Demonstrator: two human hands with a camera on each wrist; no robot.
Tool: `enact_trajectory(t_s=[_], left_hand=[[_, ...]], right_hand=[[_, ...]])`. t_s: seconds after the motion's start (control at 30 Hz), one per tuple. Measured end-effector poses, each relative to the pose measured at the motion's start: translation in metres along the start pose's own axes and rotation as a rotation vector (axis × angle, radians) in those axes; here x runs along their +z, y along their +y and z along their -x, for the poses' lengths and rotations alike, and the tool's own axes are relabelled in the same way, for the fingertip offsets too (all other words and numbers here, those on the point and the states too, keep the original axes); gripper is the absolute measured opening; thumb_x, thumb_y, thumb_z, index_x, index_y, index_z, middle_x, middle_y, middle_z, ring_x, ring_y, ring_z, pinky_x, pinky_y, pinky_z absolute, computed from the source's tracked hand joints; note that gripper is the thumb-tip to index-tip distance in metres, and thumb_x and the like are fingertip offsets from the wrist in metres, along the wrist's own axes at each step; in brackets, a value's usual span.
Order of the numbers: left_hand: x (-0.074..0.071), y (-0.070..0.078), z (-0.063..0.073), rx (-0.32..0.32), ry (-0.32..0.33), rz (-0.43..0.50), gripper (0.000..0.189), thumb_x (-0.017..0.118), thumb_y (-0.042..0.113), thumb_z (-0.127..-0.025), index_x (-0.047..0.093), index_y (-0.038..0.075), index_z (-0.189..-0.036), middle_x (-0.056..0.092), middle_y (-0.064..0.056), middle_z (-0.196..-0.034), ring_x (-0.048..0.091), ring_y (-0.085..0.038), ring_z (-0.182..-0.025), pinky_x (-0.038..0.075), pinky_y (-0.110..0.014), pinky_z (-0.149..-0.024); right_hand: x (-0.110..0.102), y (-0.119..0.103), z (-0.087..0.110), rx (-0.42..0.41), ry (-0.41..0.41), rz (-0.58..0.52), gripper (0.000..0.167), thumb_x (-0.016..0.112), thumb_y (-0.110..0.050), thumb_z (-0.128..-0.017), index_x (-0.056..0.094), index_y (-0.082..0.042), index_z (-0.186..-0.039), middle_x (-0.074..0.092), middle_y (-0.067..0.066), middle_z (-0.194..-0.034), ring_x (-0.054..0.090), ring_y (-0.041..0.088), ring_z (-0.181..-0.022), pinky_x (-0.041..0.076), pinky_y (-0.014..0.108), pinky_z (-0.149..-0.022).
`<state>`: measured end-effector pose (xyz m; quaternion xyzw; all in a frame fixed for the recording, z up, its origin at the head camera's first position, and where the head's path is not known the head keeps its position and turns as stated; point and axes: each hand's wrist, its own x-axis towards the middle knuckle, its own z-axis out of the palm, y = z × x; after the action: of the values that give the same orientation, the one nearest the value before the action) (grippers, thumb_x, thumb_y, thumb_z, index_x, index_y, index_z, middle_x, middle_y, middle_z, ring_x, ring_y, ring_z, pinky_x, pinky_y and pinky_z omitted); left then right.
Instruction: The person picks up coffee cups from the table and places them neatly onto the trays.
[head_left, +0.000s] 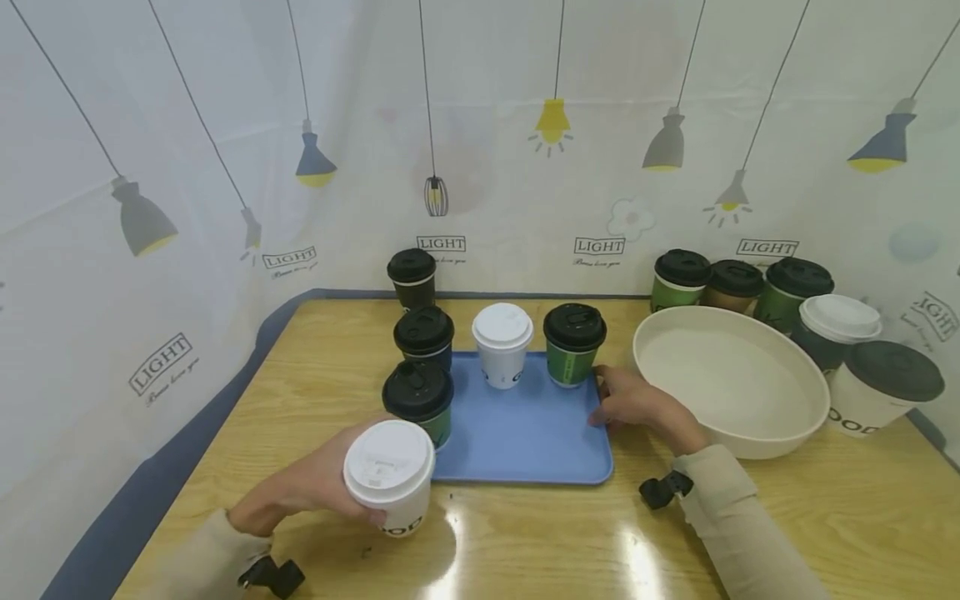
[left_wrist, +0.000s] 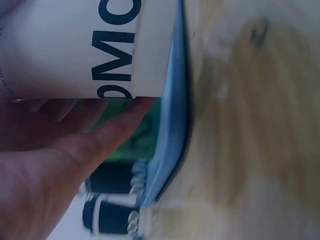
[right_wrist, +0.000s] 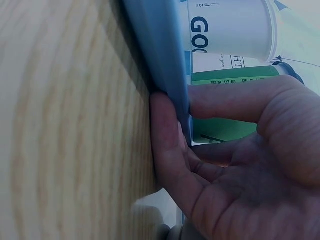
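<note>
In the head view a blue tray lies on the wooden table. My left hand grips a white paper cup with a white lid by the tray's front left corner. Its side, with black lettering, fills the top of the left wrist view. On the tray's left side stand two black-lidded cups, a green one and a dark one behind it. Another white cup and a green cup stand along the back. My right hand pinches the tray's right rim, with fingertips under its edge in the right wrist view.
A large cream bowl sits on the right of the table. Several lidded cups stand behind and beside it, including a white cup with a dark lid. One dark cup is behind the tray, near the printed curtain.
</note>
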<state>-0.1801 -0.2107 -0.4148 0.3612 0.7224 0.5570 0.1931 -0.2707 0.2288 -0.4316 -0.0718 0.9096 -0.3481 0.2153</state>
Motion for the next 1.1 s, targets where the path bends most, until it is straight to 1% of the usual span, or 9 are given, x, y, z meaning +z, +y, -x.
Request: enact_trajectory(t_s=[0.13,0.23,0.3,0.43,0.53,0.63,0.77,0.93,1.1], left_hand=[[0.029,-0.004,-0.018,0.031,-0.021,0.058,0.087,0.088,-0.002,-0.066,0.048,0.006,-0.143,0.062,-0.012,-0.135,0.061,-0.018,-0.124,0.046,-0.029,-0.114],[0.051,-0.003,-0.034,0.034,0.009,0.064,0.085,0.089,0.002,-0.067,0.05,0.008,-0.142,0.063,-0.014,-0.134,0.062,-0.02,-0.124,0.047,-0.032,-0.114],[0.064,0.0,-0.045,0.018,0.058,0.055,0.086,0.091,0.006,-0.066,0.05,0.011,-0.142,0.063,-0.012,-0.135,0.062,-0.021,-0.124,0.047,-0.036,-0.115],[0.082,0.006,-0.066,-0.051,0.199,0.064,0.088,0.093,0.012,-0.067,0.051,0.019,-0.143,0.064,-0.005,-0.137,0.061,-0.022,-0.126,0.044,-0.045,-0.116],[0.091,0.008,-0.079,-0.076,0.307,0.093,0.088,0.093,0.009,-0.067,0.05,0.018,-0.143,0.063,-0.005,-0.138,0.061,-0.024,-0.126,0.042,-0.048,-0.116],[0.097,0.005,-0.093,-0.092,0.387,0.101,0.089,0.094,0.008,-0.068,0.048,0.016,-0.144,0.062,-0.005,-0.137,0.06,-0.021,-0.125,0.042,-0.046,-0.115],[0.103,0.0,-0.107,-0.106,0.461,0.121,0.089,0.093,0.009,-0.07,0.046,0.015,-0.145,0.061,-0.007,-0.136,0.059,-0.019,-0.122,0.042,-0.042,-0.114],[0.106,-0.005,-0.12,-0.133,0.56,0.151,0.09,0.093,0.01,-0.072,0.044,0.016,-0.147,0.059,-0.008,-0.138,0.058,-0.021,-0.124,0.044,-0.041,-0.112],[0.108,-0.009,-0.132,-0.14,0.668,0.131,0.091,0.094,0.005,-0.068,0.045,0.01,-0.145,0.059,-0.011,-0.137,0.058,-0.024,-0.124,0.044,-0.04,-0.112]], right_hand=[[0.002,0.002,-0.001,-0.006,-0.005,-0.01,0.094,0.077,-0.005,-0.084,0.021,0.016,-0.155,0.065,0.029,-0.116,0.07,0.023,-0.082,0.064,0.035,-0.07],[0.002,0.002,-0.001,-0.005,-0.004,-0.013,0.093,0.077,-0.005,-0.084,0.021,0.016,-0.155,0.064,0.03,-0.118,0.069,0.023,-0.082,0.063,0.035,-0.07],[0.002,0.002,0.0,-0.003,-0.001,-0.015,0.093,0.077,-0.004,-0.084,0.021,0.015,-0.156,0.063,0.03,-0.118,0.069,0.023,-0.082,0.063,0.035,-0.07],[0.001,0.001,0.0,-0.004,-0.001,-0.019,0.093,0.077,-0.004,-0.084,0.021,0.014,-0.156,0.063,0.028,-0.117,0.068,0.023,-0.082,0.062,0.035,-0.07],[0.002,0.002,-0.001,0.0,-0.004,-0.014,0.093,0.077,-0.005,-0.084,0.022,0.014,-0.156,0.063,0.027,-0.116,0.068,0.024,-0.081,0.062,0.034,-0.07],[0.002,0.002,-0.001,0.011,0.001,-0.014,0.093,0.078,-0.005,-0.084,0.022,0.014,-0.156,0.063,0.026,-0.116,0.067,0.023,-0.08,0.061,0.033,-0.07],[0.001,0.003,0.0,0.014,0.005,-0.014,0.093,0.077,-0.005,-0.084,0.023,0.013,-0.156,0.063,0.024,-0.114,0.067,0.023,-0.078,0.06,0.033,-0.069],[0.0,0.004,-0.002,0.009,0.004,-0.005,0.092,0.078,-0.006,-0.084,0.024,0.013,-0.156,0.064,0.024,-0.113,0.067,0.022,-0.075,0.06,0.032,-0.068],[-0.001,0.003,-0.002,0.004,0.004,-0.007,0.092,0.078,-0.006,-0.084,0.023,0.013,-0.156,0.063,0.026,-0.116,0.067,0.023,-0.079,0.061,0.033,-0.069]])
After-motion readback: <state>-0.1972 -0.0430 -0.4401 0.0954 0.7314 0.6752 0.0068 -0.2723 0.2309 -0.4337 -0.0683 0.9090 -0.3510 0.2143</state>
